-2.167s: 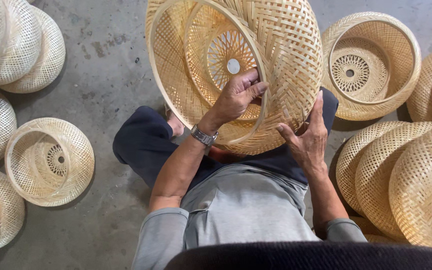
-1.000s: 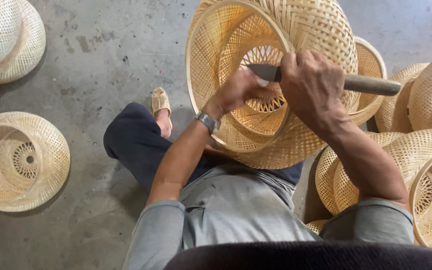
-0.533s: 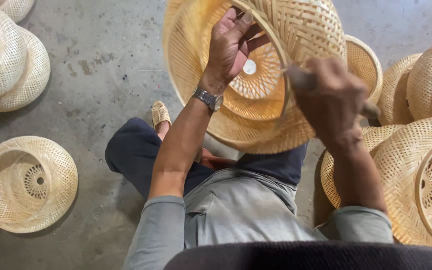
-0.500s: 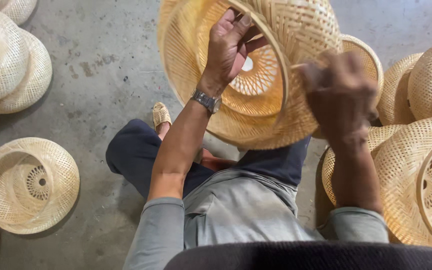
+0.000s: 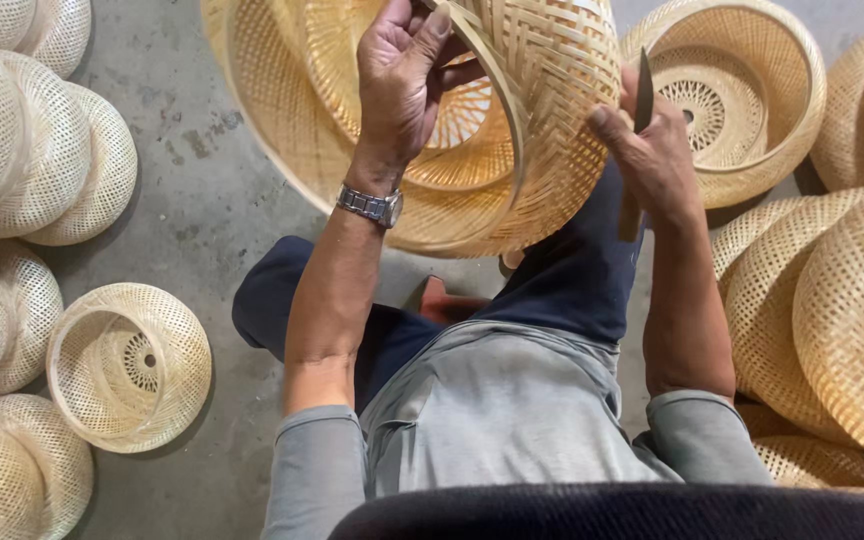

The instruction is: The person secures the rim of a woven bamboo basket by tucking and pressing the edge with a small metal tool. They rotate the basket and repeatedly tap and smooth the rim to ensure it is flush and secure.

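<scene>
While the concrete floor is carrying stacks of woven bamboo shades on both sides, the person is sitting cross-legged in the middle, working one piece over the lap. Large woven shade is being held tilted at chest level, rim toward the camera, an inner woven cone showing inside. Compared with half a second ago, it's sitting lower and turned a bit, and the tool is no longer blurred across the front.

Left hand, wristwatch on it, is closing around the bent rim strip, thumb and fingers pinching it near the top. Right hand is closing around a knife, blade pointing up, lying against the shade's outer weave on the right side. A second ago it was being swung across in front; now it's parked at the edge, so contact point has moved to the outer wall.

Loose small shade is lying on its side to the left, well apart from both hands.
</scene>
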